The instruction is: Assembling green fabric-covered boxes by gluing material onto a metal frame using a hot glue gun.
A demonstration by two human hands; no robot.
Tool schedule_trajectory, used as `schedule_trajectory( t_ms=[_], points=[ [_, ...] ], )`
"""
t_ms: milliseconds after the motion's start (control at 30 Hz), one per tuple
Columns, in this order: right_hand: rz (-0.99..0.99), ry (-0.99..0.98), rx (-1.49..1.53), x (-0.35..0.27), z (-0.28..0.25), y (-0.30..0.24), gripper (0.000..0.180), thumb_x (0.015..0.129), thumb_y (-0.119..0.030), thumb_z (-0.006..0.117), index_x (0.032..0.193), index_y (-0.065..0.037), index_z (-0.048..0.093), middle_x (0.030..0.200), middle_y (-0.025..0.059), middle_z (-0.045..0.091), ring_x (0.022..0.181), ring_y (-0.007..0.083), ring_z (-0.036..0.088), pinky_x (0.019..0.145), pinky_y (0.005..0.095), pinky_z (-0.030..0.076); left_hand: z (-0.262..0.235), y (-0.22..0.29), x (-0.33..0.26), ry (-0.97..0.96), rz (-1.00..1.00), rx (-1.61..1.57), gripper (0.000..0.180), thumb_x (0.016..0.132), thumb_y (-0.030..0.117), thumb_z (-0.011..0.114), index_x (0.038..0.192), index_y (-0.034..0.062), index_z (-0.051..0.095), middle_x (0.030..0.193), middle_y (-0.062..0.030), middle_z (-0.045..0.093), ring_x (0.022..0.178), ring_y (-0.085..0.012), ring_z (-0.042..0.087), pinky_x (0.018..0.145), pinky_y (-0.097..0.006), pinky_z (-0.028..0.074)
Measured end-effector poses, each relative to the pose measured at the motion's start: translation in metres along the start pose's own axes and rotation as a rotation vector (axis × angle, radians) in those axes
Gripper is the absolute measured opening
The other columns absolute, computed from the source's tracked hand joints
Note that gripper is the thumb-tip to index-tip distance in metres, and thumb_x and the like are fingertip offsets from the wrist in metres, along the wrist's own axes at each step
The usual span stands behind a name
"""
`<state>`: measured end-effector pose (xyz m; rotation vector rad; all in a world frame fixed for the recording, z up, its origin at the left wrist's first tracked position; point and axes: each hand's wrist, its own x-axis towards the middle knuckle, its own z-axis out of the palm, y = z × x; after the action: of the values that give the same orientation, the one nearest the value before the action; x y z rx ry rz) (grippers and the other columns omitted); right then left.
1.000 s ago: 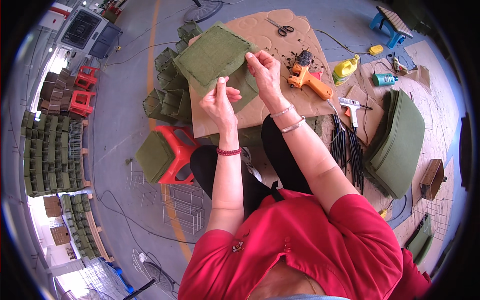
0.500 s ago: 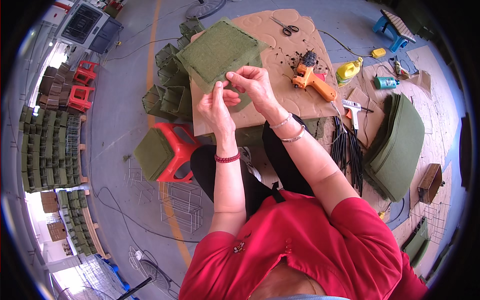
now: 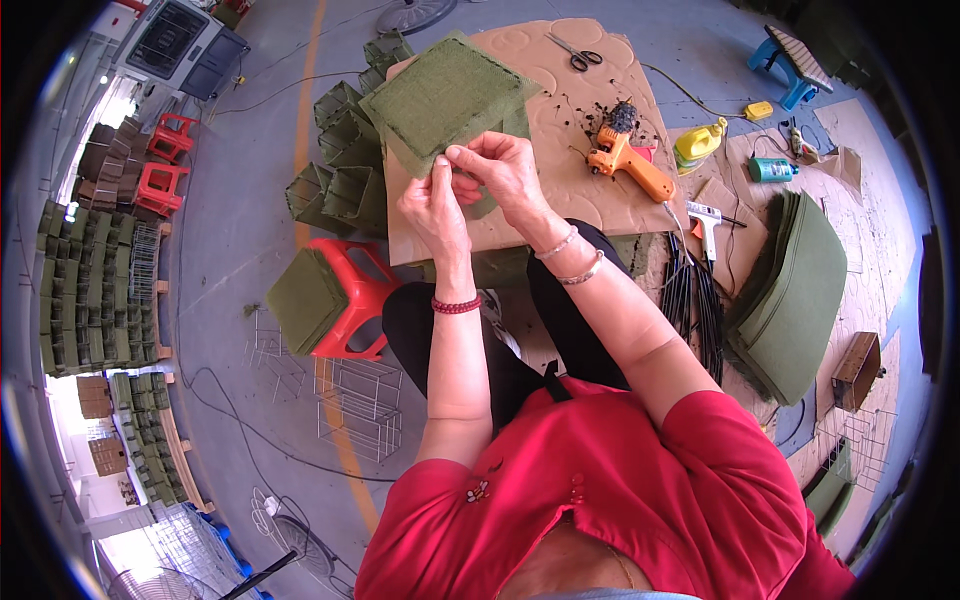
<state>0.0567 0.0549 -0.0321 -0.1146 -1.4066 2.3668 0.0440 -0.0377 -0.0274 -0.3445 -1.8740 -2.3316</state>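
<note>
Both hands raised over the board [image 3: 590, 190] on the lap, meeting at the near corner of the green felt panel [image 3: 450, 95]. Left hand [image 3: 435, 205] curled, thumb and forefinger pinched shut on the panel's lower edge; red bead bracelet [image 3: 456, 304] at the wrist. Right hand [image 3: 500, 170] just beside it, fingertips touching the left's, also nipped closed on the same corner; two thin bangles [image 3: 570, 255] on that wrist. Panel tilted, far end toward the top of the view, resting over the board's upper left part and overlapping folded green felt boxes [image 3: 345, 150] beyond the edge. On the board, to the right: orange glue gun [image 3: 628, 160] amid dark crumbs, scissors [image 3: 575, 55] near the far rim. Further right, on cardboard: yellow bottle [image 3: 698, 143], white glue gun [image 3: 706, 220], bundle of black sticks [image 3: 692, 300], thick stack of green felt sheets [image 3: 795, 290]. Left of the knees, a red stool [image 3: 355, 300] bearing a green felt block [image 3: 305, 300]. Rows of green boxes [image 3: 90, 290] stacked at far left.
</note>
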Motion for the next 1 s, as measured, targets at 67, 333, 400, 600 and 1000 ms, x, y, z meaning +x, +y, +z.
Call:
schedule_trajectory(
  t_ms=[67,333,400,600,1000],
  points=[
    [-0.005,0.012,-0.015,0.0,0.002,0.0,0.016,0.084,-0.01,0.07,0.074,0.0,0.063,0.064,0.0008,0.06,0.055,0.0041,0.048,0.048,0.0205,0.037,-0.001,0.0,0.0,0.01,0.007,0.024,0.024,0.093,0.015,0.056,0.084,-0.0052,0.066,0.059,-0.0081,0.062,0.046,-0.0113,0.055,0.045,-0.023,0.045],
    [-0.033,0.031,-0.02,0.004,0.001,0.007,0.015,0.081,-0.01,0.072,0.076,0.003,0.066,0.065,0.0018,0.063,0.057,0.0038,0.051,0.049,0.0208,0.04,-0.003,0.002,0.003,0.029,0.011,0.034,0.028,0.093,0.017,0.056,0.08,-0.0055,0.066,0.058,-0.0085,0.062,0.045,-0.0119,0.054,0.045,-0.024,0.044],
    [-0.046,0.056,-0.038,0.004,0.003,0.006,0.016,0.082,-0.01,0.072,0.075,0.002,0.065,0.065,0.0013,0.063,0.057,0.0035,0.051,0.05,0.0211,0.04,-0.005,0.001,0.001,0.024,0.0,0.028,0.027,0.093,0.017,0.056,0.082,-0.0056,0.066,0.059,-0.0087,0.061,0.045,-0.012,0.054,0.045,-0.023,0.044],
    [-0.017,0.072,0.015,0.002,-0.007,-0.004,0.019,0.085,-0.014,0.069,0.072,-0.002,0.063,0.062,-0.0023,0.057,0.056,0.0039,0.047,0.051,0.0203,0.035,-0.004,0.003,0.0,0.0,-0.011,0.038,0.029,0.094,0.019,0.057,0.082,-0.0068,0.066,0.058,-0.0097,0.062,0.045,-0.0123,0.055,0.045,-0.024,0.043],
    [-0.034,0.092,-0.037,0.005,-0.015,-0.007,0.022,0.087,-0.016,0.067,0.07,-0.005,0.06,0.061,-0.0021,0.056,0.055,0.0041,0.046,0.052,0.0199,0.034,-0.009,0.003,0.001,-0.018,0.007,0.103,0.03,0.094,0.02,0.057,0.084,-0.007,0.066,0.058,-0.01,0.063,0.046,-0.0122,0.057,0.046,-0.022,0.043]
  ],
)
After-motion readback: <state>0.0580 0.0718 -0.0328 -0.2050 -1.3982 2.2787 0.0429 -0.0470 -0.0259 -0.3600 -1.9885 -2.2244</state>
